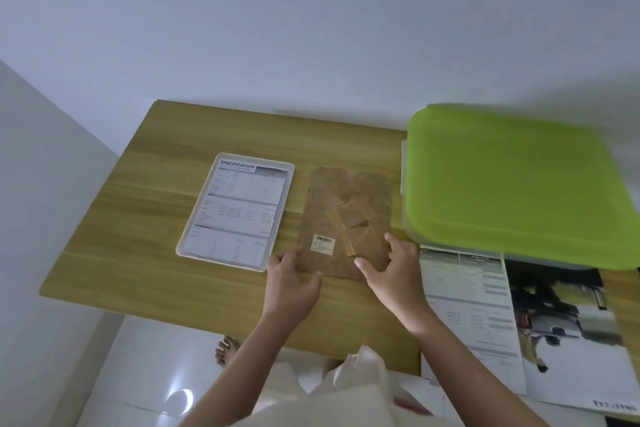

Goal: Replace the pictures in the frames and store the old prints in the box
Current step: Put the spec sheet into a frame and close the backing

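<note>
A white picture frame lies face up on the wooden table, showing a "SPECIFICATION" sheet. To its right lies a brown frame backing board, back side up, with a barcode sticker and a folded stand. My left hand rests at the board's near left corner, fingers spread and touching its edge. My right hand touches the board's near right corner, thumb and fingers apart around it. A clear storage box with a lime green lid stands shut at the right.
Loose prints lie at the near right: a specification sheet and a car picture, partly under the box and hanging over the table edge. Grey walls stand behind and to the left. White floor tiles and a bare foot show below the table's near edge.
</note>
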`<state>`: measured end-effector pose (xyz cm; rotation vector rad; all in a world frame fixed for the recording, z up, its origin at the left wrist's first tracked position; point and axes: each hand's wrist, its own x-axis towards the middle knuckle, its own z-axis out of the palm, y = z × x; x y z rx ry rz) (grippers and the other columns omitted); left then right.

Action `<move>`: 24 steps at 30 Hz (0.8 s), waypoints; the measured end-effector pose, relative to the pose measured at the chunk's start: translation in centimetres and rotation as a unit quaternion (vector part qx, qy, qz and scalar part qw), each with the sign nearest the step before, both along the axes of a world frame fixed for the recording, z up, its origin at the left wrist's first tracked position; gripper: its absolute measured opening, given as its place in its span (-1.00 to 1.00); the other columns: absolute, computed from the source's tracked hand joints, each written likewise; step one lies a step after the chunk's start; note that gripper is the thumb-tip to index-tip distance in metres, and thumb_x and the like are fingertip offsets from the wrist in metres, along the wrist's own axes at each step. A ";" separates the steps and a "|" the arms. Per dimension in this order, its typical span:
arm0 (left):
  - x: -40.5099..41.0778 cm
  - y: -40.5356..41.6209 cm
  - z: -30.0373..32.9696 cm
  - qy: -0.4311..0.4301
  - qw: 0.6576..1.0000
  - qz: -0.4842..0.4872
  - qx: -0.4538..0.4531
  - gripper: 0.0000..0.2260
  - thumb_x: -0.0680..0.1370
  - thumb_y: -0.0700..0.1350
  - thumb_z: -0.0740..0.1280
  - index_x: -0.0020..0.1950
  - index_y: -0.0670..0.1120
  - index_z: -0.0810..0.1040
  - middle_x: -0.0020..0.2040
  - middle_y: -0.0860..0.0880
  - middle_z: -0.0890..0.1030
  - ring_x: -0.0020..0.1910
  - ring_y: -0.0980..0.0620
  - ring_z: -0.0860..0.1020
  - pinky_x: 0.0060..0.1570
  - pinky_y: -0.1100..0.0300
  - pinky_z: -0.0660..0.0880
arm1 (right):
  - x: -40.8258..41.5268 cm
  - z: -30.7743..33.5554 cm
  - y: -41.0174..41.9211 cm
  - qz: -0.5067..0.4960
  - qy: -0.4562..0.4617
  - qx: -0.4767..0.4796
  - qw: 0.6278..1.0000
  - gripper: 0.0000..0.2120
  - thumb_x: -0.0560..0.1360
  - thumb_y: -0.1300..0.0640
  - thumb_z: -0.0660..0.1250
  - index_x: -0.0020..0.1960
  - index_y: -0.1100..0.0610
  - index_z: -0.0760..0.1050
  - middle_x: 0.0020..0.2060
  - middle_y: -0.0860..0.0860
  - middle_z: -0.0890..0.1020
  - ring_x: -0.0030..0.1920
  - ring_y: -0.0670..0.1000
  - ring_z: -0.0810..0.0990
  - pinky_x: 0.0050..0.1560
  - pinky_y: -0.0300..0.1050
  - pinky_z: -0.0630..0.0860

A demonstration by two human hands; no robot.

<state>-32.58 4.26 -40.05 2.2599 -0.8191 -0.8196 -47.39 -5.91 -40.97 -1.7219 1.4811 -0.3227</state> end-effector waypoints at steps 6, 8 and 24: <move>0.3 -0.4 0.0 -0.001 1.000 0.003 0.013 -0.50 0.42 -0.10 0.43 0.34 -0.07 0.40 0.21 -0.06 0.40 0.05 0.07 0.49 0.10 0.28 0.39 | -0.2 0.6 -0.9 -0.037 -0.063 0.029 0.997 -0.25 0.32 0.12 0.54 0.40 0.25 0.30 0.12 0.06 0.50 0.11 -0.01 0.48 0.10 -0.21 0.40; 0.4 -0.6 0.1 0.001 1.000 0.014 0.022 -0.50 0.40 -0.07 0.44 0.32 -0.04 0.43 0.17 -0.05 0.42 0.00 0.07 0.51 0.09 0.22 0.46 | -0.3 0.7 -0.7 -0.041 -0.072 0.043 0.996 -0.24 0.32 0.15 0.54 0.42 0.22 0.28 0.07 0.01 0.49 0.11 -0.04 0.46 0.11 -0.22 0.39; 1.7 2.0 1.7 0.143 0.984 0.076 -0.069 -0.44 0.32 -0.38 0.45 0.24 0.00 0.49 -0.04 0.05 0.62 -0.05 0.10 0.59 0.03 0.14 0.55 | -1.2 1.0 1.1 -0.030 -0.119 0.003 0.992 -0.26 0.31 0.15 0.54 0.41 0.06 0.32 0.12 -0.08 0.45 0.01 -0.10 0.48 -0.03 -0.31 0.38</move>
